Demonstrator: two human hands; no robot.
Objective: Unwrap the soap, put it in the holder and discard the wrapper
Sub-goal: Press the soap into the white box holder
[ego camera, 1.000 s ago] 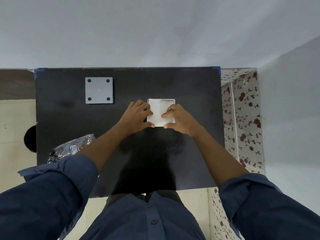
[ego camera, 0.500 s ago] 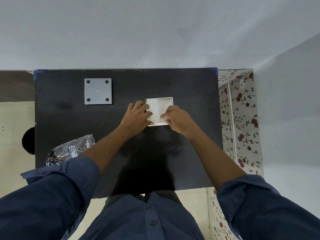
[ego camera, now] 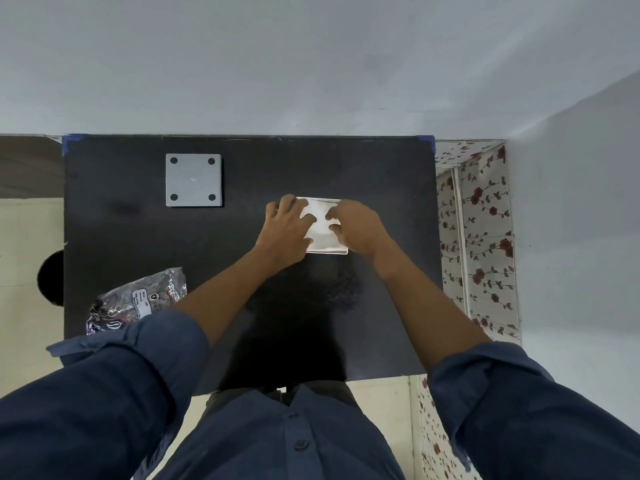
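A white, glossy square soap packet (ego camera: pixel 322 239) lies flat on the black table (ego camera: pixel 311 161), right of centre. My left hand (ego camera: pixel 285 233) covers its left edge, with the fingers curled onto its top. From the right, my right hand (ego camera: pixel 360 226) grips it, fingertips bent down on the middle of the packet. The two sets of fingertips nearly meet over it. A grey square plate (ego camera: pixel 193 180) with a hole in each corner sits at the back left of the table, apart from both hands. Whether the packet is torn is hidden by my fingers.
A crumpled printed plastic bag (ego camera: pixel 138 303) lies at the table's front left edge, partly under my left sleeve. A floral-patterned surface (ego camera: pixel 478 237) borders the table on the right, and a wall runs behind it. A dark round object (ego camera: pixel 52 278) sits on the floor at left.
Both hands have slid from the packet's near side edges onto its top, and the fingertips have come closer together. The packet stays in the same spot.
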